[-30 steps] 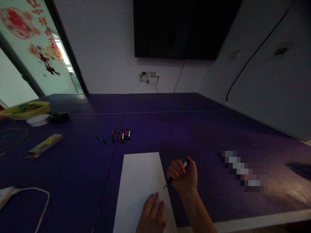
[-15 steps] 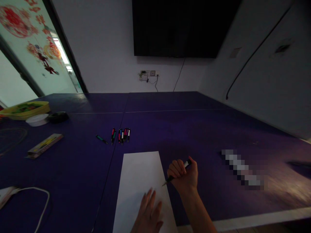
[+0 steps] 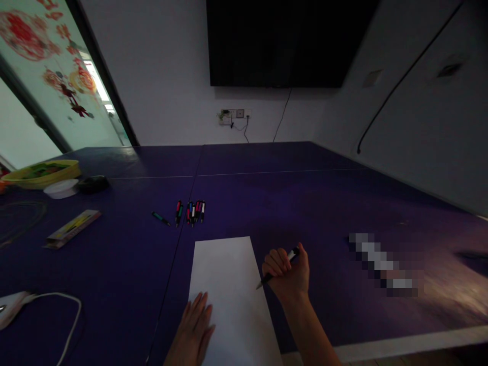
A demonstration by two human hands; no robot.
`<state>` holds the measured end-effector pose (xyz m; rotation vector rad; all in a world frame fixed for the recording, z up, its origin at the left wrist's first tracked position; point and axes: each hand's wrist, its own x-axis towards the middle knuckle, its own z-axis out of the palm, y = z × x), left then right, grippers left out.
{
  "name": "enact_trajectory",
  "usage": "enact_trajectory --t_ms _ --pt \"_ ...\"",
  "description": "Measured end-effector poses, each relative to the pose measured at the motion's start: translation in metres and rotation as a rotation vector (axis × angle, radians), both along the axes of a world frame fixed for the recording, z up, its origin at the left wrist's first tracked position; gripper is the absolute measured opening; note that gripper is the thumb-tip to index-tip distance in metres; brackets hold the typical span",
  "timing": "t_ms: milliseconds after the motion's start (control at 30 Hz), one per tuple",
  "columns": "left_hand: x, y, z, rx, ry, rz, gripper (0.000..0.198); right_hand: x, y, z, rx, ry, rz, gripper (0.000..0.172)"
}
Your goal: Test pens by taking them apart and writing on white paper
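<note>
Item, one sheet of white paper (image 3: pixel 231 284): flat on the purple table (image 3: pixel 305 203), in front of us, with no marks that we can make out
Item, one black-and-white pen (image 3: pixel 266 279): gripped in our right hand (image 3: pixel 287 274), fingers curled round the barrel in a fist, thumb near the upper end; the tip points down and left over the sheet's right margin, and we cannot tell whether it touches
Item, our left hand (image 3: pixel 194 328): palm down, fingers a little apart, holding nothing, laid across the sheet's left edge
Item, a cluster of pens (image 3: pixel 193 213) beyond the sheet, with a teal pen (image 3: pixel 160 218) apart to its left
Risks, in our judgement: the sheet could skid or turn if the left hand presses lightly or drags sideways; a dipping right wrist could leave a stray mark near the margin; the fist hold may allow only coarse control of the tip
Variance from the frame half a second back: our left hand lies farther left, at the edge instead of the sheet's lower middle; our right hand and its pen match closely
</note>
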<state>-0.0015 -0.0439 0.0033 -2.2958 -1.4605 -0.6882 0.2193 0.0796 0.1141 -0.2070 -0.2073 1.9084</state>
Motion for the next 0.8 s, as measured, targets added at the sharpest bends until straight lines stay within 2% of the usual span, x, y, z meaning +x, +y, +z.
enact_trajectory --t_ms 167,333,500,600,700,800 --pt "0.011 -0.004 -0.013 0.035 0.009 -0.003 0.038 -0.001 0.000 -0.002 -0.019 0.002 -0.001 0.048" --pt "0.020 -0.003 -0.017 0.064 0.054 -0.042 0.038 0.001 -0.001 -0.002 -0.042 0.026 -0.016 0.051" --pt "0.027 -0.003 -0.021 0.014 0.096 -0.107 0.053 0.005 0.000 -0.001 -0.024 0.004 -0.037 0.049" --pt "0.033 -0.004 -0.031 0.000 0.122 -0.096 0.051 0.006 0.000 0.000 -0.017 0.004 -0.031 0.048" --pt "0.044 -0.004 -0.047 0.101 0.082 -0.068 0.050 0.006 0.000 0.001 -0.007 0.001 -0.027 0.048" --pt "0.055 -0.003 -0.060 0.118 0.072 -0.042 0.050 0.004 -0.001 0.001 0.003 -0.008 -0.038 0.051"
